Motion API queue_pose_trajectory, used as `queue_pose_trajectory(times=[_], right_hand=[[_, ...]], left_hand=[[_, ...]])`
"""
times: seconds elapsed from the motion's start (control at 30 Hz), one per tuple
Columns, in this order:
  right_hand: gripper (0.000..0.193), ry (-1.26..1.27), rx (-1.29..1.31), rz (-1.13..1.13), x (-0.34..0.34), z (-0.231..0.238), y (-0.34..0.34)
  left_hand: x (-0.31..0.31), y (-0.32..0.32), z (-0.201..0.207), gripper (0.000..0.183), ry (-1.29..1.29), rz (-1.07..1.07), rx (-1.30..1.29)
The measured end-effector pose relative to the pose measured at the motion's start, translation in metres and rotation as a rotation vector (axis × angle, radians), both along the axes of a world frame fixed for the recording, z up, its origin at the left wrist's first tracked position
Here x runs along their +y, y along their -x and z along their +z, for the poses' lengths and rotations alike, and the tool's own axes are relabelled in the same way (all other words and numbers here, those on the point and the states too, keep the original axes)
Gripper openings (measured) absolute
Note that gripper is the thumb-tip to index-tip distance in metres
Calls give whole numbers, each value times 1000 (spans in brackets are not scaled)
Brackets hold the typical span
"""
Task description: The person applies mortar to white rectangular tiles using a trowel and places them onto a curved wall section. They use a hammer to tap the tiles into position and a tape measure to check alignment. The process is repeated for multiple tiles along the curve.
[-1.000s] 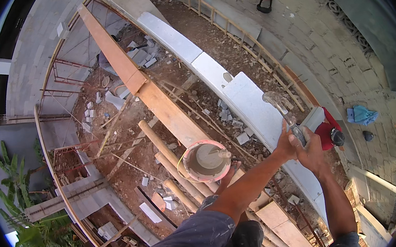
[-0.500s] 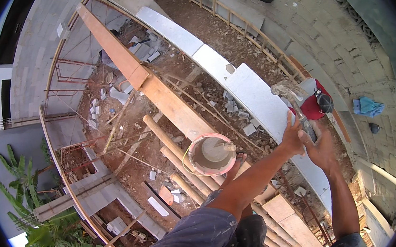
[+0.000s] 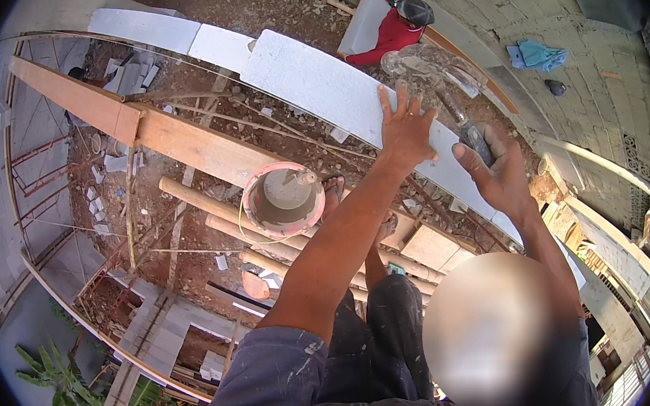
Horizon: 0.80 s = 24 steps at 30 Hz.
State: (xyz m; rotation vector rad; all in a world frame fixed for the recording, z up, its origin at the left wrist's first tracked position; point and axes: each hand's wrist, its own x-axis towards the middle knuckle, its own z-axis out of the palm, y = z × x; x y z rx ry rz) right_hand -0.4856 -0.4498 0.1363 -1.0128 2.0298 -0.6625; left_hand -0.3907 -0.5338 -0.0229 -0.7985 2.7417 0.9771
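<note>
My left hand (image 3: 405,129) is spread with fingers apart over the white block course (image 3: 320,74), its fingertips at the block's near edge; contact is hard to judge. My right hand (image 3: 504,174) is wrapped round the dark grip of a hammer (image 3: 475,140). The hammer's head is smeared by motion and hangs over the far side of the blocks, close to the left hand's fingers. Left of my arms, a bucket (image 3: 248,202) with a pink rim holds grey mortar. A short wooden handle (image 3: 305,177) sticks up from the mortar.
Wooden planks (image 3: 194,147) and bamboo poles (image 3: 203,201) run beneath the bucket, my sandalled foot (image 3: 333,190) beside it. Beyond the blocks is a person in a red sleeve (image 3: 389,36) and dark cap. Rubble lies below. A block wall (image 3: 470,1) stands far right.
The view has turned, shifting the scene leftward. My left hand, earlier beside the hammer grip, has moved away and spread over the blocks. My right hand still holds the hammer.
</note>
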Motion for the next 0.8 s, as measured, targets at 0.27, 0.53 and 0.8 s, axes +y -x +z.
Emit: queue_pose_trajectory(times=[0.27,0.53,0.8], right_hand=[[34,-69,79,-466,153,-12,-3],[39,-115,35,-889,290,-35,-45],[42,-206,79,-799,298,-47,-70]], left_hand=[[-7,-1,4,84,128,-51,-164],[-4,-3,-1,82,144,-33,-118],[-3,-3,3,83,183,-31,-150]])
